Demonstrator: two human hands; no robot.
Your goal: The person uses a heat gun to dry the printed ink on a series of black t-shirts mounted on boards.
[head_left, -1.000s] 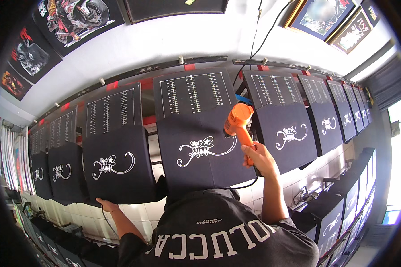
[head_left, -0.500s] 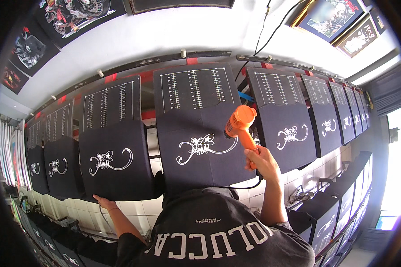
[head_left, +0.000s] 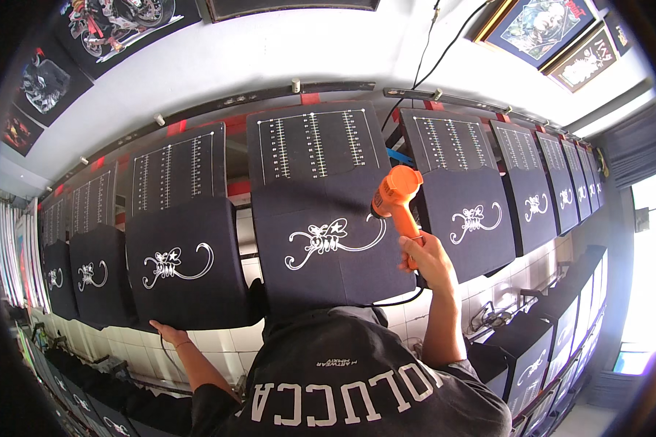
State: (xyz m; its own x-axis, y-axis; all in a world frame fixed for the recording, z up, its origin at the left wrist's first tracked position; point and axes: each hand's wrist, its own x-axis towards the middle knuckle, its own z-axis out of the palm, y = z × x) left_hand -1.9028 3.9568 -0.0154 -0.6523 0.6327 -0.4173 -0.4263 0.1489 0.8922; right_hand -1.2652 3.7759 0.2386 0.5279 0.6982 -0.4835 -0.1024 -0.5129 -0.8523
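Observation:
In my right hand (head_left: 431, 261) is an orange heat gun (head_left: 398, 195), with my fingers wrapped round its handle. Its dark nozzle points left and down at the white line-drawn print (head_left: 332, 237) on the black shirt (head_left: 335, 280) in front of me, near the print's right curl. The shirt covers the lower part of a dark board (head_left: 321, 149) with white scale marks. My left hand (head_left: 169, 333) is at the lower edge of the neighbouring black shirt (head_left: 182, 298) on the left, its visible fingers stretched out along that edge and the others partly hidden.
More shirt-covered boards (head_left: 474, 222) run in a row to both sides. A black cable (head_left: 397, 301) trails from the heat gun. Another row of printed boards (head_left: 521, 349) stands at the lower right. Behind the row, a rail (head_left: 226, 100) follows the white wall.
The heat gun and my right hand have shifted slightly upward. My view has moved a little, and my left hand stays at the same shirt edge.

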